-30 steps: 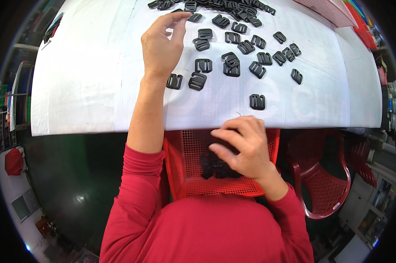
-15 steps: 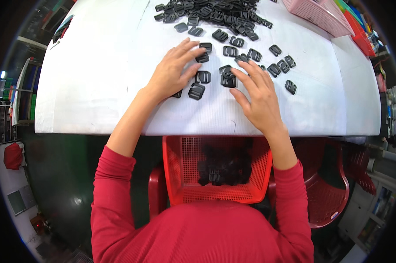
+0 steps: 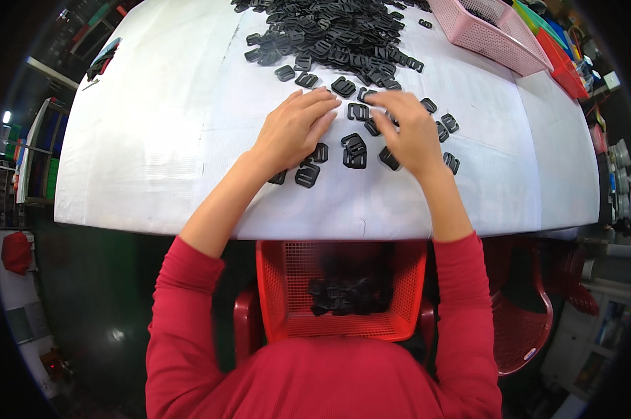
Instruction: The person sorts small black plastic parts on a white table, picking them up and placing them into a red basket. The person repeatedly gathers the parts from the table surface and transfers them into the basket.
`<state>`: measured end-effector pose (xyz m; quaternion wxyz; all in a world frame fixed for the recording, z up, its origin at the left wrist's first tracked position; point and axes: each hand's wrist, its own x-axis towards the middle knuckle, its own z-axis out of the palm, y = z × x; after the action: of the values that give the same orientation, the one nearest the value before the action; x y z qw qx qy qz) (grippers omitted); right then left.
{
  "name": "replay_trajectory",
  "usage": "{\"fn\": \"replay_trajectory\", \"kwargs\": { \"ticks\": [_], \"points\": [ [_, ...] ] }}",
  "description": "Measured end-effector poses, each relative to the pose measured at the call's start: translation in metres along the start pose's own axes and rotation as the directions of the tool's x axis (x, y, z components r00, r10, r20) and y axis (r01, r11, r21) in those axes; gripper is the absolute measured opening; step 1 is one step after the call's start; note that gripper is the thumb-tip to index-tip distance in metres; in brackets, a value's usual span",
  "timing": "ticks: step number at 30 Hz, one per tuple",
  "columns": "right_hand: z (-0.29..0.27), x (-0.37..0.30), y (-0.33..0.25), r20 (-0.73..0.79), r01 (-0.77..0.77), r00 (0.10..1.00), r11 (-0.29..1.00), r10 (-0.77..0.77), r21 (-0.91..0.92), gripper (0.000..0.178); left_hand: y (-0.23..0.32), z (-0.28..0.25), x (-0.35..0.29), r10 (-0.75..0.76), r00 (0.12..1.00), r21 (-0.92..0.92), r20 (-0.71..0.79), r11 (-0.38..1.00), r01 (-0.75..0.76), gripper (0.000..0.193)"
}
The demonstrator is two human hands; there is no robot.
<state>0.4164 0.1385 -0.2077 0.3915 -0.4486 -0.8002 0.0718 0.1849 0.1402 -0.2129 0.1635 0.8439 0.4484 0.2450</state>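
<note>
Head view: left hand (image 3: 292, 130) and right hand (image 3: 411, 134) over black buckles (image 3: 307, 175); cannot tell whether fingers (image 3: 321, 108) grip

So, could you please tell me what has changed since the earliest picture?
The right hand moved from over the red basket forward over the table; the left hand drew back from the buckle pile. The lone buckle near the table's front edge is gone. Any grip is unclear; the basket is still below.
</note>
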Motion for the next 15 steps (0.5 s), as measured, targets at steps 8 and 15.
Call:
{"fn": "replay_trajectory", "kwargs": {
  "ticks": [8, 15],
  "points": [
    [-0.006, -0.088, -0.043, 0.36, 0.028, 0.932, 0.987, 0.03, -0.156, 0.059, 0.027, 0.013, -0.069, 0.009, 0.987, 0.112, 0.158, 0.993, -0.027, 0.055],
    [-0.012, -0.092, -0.055, 0.235, -0.014, 0.97, 0.98, 0.061, -0.198, 0.043, 0.052, 0.011, -0.081, -0.117, 0.993, -0.166, 0.008, 0.979, 0.117, 0.05]
  ]
}}
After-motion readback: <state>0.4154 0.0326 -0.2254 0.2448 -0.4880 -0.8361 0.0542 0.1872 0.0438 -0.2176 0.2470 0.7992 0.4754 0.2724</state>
